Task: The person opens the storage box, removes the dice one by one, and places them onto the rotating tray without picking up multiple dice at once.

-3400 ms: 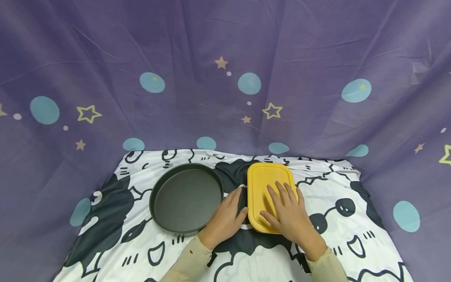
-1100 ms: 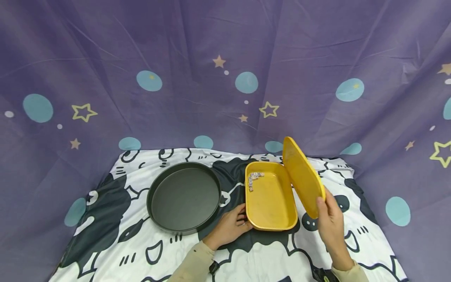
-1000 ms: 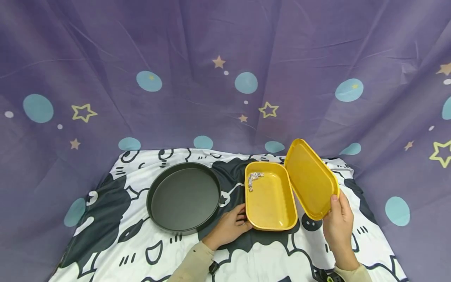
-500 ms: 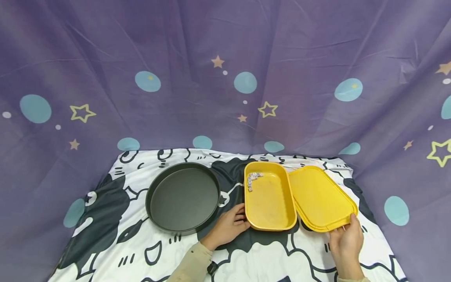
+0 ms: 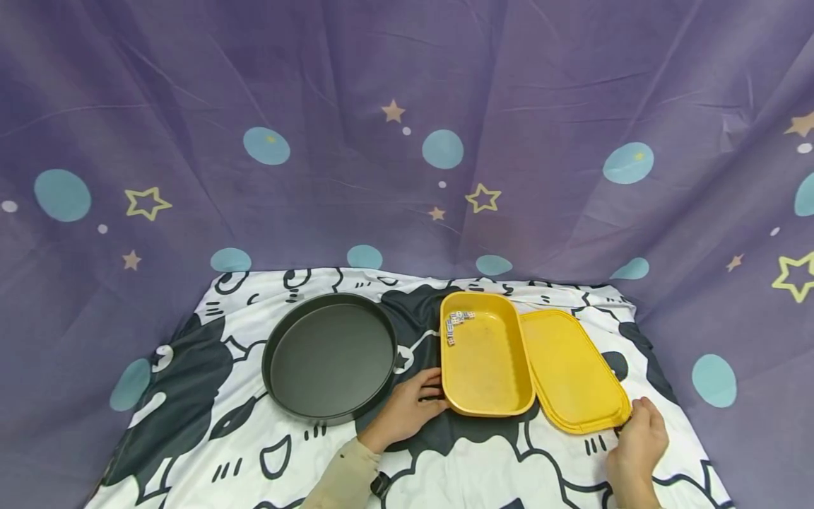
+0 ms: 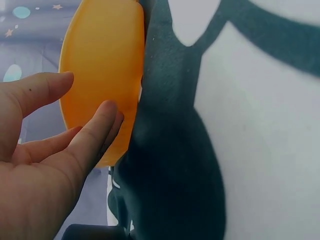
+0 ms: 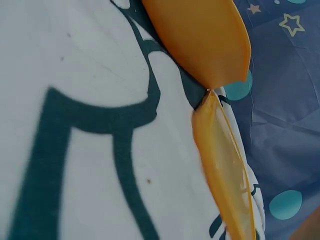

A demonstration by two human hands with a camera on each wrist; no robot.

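Left hand [image 5: 407, 412]: fingers extending, thumb standing apart from them, fingertips meeting the near left wall of a yellow tub [image 5: 488, 367]; not clamping it. Right hand [image 5: 638, 442]: fingers bending at the near right corner of a yellow lid [image 5: 575, 375]; cannot tell whether they are pinching it or only touching. Lid is lying aslant along the tub's right side, its left edge at or just beside the tub wall. Tub is standing uncovered; small pale pieces with dark marks [image 5: 455, 323] are clustering inside, toward the far left corner. Round dark pan [image 5: 331, 357] is sitting left of the left hand. Black-and-white printed cloth [image 5: 470, 474] is lying under everything; purple curtain [image 5: 356, 85] is hanging behind.
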